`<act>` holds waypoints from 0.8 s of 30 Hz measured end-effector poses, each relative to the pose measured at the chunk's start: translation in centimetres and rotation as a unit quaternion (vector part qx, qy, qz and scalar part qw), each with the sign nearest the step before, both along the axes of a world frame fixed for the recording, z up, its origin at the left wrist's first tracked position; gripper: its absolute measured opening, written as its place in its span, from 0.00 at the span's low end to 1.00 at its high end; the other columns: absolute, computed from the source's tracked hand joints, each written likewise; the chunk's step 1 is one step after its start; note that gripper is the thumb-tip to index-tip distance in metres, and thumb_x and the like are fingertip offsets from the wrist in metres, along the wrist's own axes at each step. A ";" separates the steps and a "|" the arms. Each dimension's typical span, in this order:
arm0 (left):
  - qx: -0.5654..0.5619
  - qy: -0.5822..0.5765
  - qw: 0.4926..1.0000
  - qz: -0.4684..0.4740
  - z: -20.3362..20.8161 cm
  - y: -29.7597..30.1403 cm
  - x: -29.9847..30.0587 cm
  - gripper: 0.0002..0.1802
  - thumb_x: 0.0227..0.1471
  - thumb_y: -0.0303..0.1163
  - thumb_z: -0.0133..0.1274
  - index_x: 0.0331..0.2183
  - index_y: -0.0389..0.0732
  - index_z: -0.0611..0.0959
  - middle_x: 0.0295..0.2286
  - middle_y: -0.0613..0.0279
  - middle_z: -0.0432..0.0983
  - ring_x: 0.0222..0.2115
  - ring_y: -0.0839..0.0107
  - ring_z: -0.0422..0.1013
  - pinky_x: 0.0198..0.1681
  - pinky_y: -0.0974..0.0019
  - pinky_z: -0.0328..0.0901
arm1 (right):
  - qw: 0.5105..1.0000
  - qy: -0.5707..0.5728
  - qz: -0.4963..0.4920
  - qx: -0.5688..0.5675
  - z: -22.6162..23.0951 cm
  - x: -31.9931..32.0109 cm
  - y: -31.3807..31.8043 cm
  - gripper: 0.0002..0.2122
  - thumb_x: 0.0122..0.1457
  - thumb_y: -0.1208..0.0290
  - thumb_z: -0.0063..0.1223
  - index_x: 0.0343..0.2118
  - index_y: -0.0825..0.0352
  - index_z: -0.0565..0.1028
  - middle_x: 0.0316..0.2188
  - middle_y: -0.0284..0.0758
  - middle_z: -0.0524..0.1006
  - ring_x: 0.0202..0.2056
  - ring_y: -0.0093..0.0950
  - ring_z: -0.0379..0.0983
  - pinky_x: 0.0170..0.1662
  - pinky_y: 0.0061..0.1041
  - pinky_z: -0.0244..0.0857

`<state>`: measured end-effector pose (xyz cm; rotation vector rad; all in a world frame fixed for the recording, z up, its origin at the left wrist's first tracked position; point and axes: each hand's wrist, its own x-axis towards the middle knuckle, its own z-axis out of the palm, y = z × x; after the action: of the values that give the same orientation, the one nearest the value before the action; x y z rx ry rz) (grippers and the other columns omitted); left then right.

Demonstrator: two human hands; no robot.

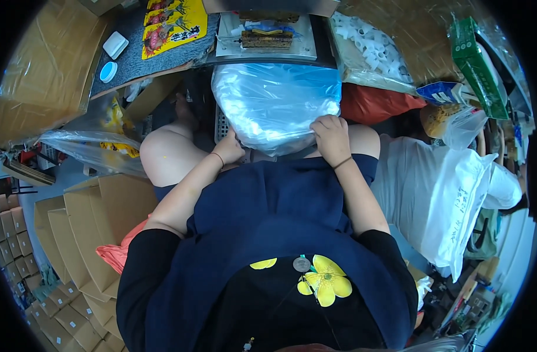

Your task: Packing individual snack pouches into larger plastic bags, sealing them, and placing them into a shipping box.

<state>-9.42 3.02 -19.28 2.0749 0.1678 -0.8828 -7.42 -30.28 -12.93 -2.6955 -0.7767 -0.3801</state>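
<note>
A large clear plastic bag (268, 105) sits between my knees, below the work table's front edge. White, bluish contents show blurrily through it, and I cannot make out what they are. My left hand (228, 148) grips the bag's near left edge, its fingertips partly hidden against the plastic. At the near right edge, the curled fingers of my right hand (331, 139) close on the gathered plastic. Above the bag, a metal plate (309, 44) carries a machine part with a worn, brownish block (267, 40).
Yellow printed pouches (189, 29), a white dish (115, 44) and a blue-topped lid (108, 71) lie on the table at left. A bag of white plastic pieces (374, 50) is at right. Cardboard boxes (98, 223) stand left; a white sack (438, 193) sits right.
</note>
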 end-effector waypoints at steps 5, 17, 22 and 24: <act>0.213 -0.028 0.966 -0.147 -1.8 -1.4 0.8 0.53 0.46 0.32 0.55 0.66 0.39 0.43 0.41 0.43 0.79 0.43 0.53 0.77 0.48 0.56 0.69 | 0.941 0.260 0.004 -0.216 -2.9 -1.3 -1.4 0.09 0.53 0.65 0.56 0.37 0.57 0.80 0.39 0.31 0.79 0.49 0.33 0.73 0.45 0.40 0.66; -0.162 -0.260 0.950 0.061 18.3 9.5 6.1 0.12 0.52 0.35 0.59 0.37 0.39 0.84 0.24 0.57 0.77 0.24 0.67 0.75 0.32 0.67 0.70 | 0.982 0.179 -0.045 0.027 2.9 -2.4 -3.4 0.09 0.56 0.72 0.54 0.38 0.68 0.78 0.38 0.46 0.78 0.43 0.46 0.73 0.48 0.41 0.67; 0.409 -0.487 0.768 0.073 21.6 14.2 11.8 0.47 0.50 0.42 0.63 0.65 0.49 0.57 0.58 0.39 0.59 0.54 0.39 0.63 0.57 0.50 0.61 | 0.991 0.095 -0.025 0.087 1.4 -2.7 -6.5 0.05 0.53 0.76 0.55 0.32 0.68 0.78 0.35 0.43 0.78 0.41 0.45 0.73 0.47 0.42 0.66; 0.365 -0.428 0.825 0.057 19.0 15.8 15.8 0.48 0.50 0.47 0.62 0.66 0.50 0.57 0.58 0.38 0.60 0.57 0.40 0.61 0.60 0.51 0.59 | 0.995 0.076 -0.037 0.046 1.1 -2.4 -5.9 0.04 0.51 0.78 0.55 0.30 0.67 0.79 0.34 0.42 0.79 0.40 0.43 0.74 0.46 0.39 0.67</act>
<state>6.41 18.78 -0.28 2.9245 0.1460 0.3327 -9.78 -36.15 -11.82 -2.6349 -0.6021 -0.2202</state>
